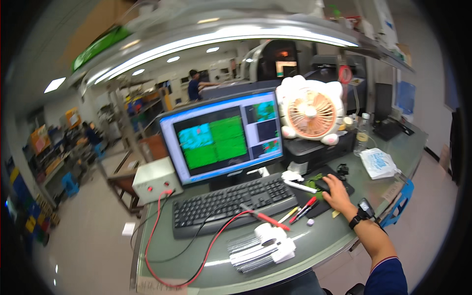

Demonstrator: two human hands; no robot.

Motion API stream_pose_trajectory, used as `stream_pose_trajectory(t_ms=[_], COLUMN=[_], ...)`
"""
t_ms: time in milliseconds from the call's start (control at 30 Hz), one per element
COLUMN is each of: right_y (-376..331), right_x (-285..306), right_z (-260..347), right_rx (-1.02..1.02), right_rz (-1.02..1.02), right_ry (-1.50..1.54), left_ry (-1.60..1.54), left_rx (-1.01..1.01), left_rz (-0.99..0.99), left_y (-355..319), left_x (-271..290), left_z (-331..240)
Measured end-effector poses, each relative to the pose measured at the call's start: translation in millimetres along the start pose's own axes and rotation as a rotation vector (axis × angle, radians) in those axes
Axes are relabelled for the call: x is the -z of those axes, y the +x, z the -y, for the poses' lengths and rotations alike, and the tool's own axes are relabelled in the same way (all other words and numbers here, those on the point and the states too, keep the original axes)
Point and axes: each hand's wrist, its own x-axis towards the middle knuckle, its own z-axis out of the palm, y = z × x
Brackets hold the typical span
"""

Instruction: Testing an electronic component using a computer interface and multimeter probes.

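Observation:
My right hand [337,194] rests over a dark computer mouse [322,186], its fingers curled around it. The mouse sits on a black mouse pad [318,209] at the right of the desk. Just left of it are a white marker [300,186], a red-capped pen [309,202] and a red test probe [268,219]. A black keyboard [233,204] stands in front of a monitor [221,137] showing green and cyan board images. No part of my left hand is in view.
A white box [156,179] with red terminals stands left of the keyboard, a red lead plugged in. A lit fan [310,109], clear bottle [362,135] and white packet [378,163] line the right. A tape roll [266,234] and component strips [246,253] lie in front. Two people work farther back.

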Motion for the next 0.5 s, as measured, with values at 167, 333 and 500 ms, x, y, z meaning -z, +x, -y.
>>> stream_pose_trajectory(t_ms=[167,333,500], right_y=[1.8,8.0,21.0], right_x=[-5.3,-10.0,-23.8], right_z=[-16.3,-58.0,-75.8], right_rx=[0.122,0.168,0.231], right_rz=[-0.087,-0.054,-0.009], right_ry=[-0.031,-0.134,-0.210], left_ry=[-0.850,-0.983,-0.455], left_rx=[-0.174,0.031,0.266], left_rz=[-0.467,-1.053,-1.023], left_y=[60.9,113.7,185.3], left_x=[57.6,116.4,142.2], left_z=[55.0,58.7,206.5])
